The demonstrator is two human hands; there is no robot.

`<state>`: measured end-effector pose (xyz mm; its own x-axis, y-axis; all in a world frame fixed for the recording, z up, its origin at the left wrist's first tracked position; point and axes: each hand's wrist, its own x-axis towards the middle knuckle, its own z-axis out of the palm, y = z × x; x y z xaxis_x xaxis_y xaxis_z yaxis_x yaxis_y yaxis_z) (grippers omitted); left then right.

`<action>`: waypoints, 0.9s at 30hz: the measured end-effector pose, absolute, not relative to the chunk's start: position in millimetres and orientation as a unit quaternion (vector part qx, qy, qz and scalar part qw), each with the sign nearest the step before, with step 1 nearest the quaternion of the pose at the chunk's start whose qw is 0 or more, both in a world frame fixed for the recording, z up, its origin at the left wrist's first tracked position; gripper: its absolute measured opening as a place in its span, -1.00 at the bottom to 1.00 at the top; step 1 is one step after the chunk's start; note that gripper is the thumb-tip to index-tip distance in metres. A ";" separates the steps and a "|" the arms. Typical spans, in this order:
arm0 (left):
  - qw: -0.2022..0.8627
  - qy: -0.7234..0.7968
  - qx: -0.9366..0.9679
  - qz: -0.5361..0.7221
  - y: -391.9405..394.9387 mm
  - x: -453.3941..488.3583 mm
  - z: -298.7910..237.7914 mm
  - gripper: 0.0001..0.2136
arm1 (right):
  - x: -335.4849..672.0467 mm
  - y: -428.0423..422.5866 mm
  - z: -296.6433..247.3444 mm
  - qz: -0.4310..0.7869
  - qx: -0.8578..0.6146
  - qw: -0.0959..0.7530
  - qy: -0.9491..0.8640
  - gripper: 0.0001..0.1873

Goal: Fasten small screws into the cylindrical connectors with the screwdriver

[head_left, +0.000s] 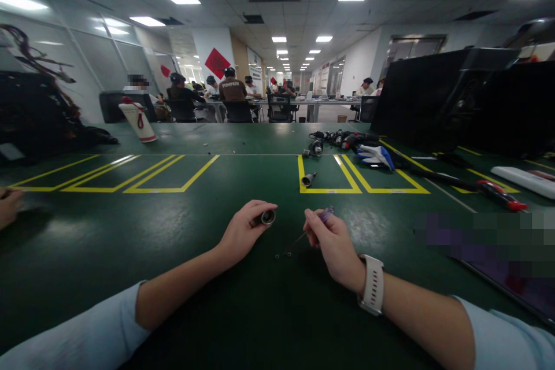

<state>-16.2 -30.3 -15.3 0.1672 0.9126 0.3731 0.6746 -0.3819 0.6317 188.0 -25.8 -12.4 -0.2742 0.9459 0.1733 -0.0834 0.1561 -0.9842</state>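
Note:
Between the thumb and fingers of my left hand (245, 231) is a short metal cylinder (268, 217), its round open end facing me. My right hand (332, 240) is closed around the purple handle of a thin screwdriver (326, 213). The screwdriver's slim shaft slants down and left toward the table, where several tiny dark parts (289, 254) lie, one near its tip. Whether the tip touches any of them I cannot tell. Beyond my hands, another small metal part (308, 180) with a round open end rests inside a yellow-taped outline.
The green table (173, 231) carries yellow tape outlines. Metal parts (318, 144), a blue-and-white glove (376, 157) and a red-and-black tool (503, 195) lie to the right. A white cup (137, 120) stands back left. Another person's hand (9, 207) is at the left edge.

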 end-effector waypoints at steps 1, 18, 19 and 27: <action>0.190 0.534 0.730 0.381 -29.0 -16.6 -17.2 -0.67 | 188.3 -25.5 -12.7 0.539 -0.364 0.478 -0.590 -0.64; 0.470 0.532 0.521 0.473 -27.0 -14.4 -17.8 -0.56 | 189.8 -30.3 -1.0 0.439 -0.405 0.422 -0.682 -0.66; 0.476 0.530 0.508 0.485 -27.0 -13.1 -17.4 -0.57 | 189.8 -30.9 0.6 0.423 -0.406 0.417 -0.694 -0.66; 0.498 0.504 0.442 0.550 -29.3 -4.3 -13.3 -0.58 | 188.6 -33.8 -3.9 0.403 -0.383 0.440 -0.705 -0.65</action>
<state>-4.3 -29.3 -13.3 -0.1129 0.9935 -0.0166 -0.1026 0.0050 0.9947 188.6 -33.8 -3.9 -0.3182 0.8955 0.3111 0.1849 0.3805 -0.9061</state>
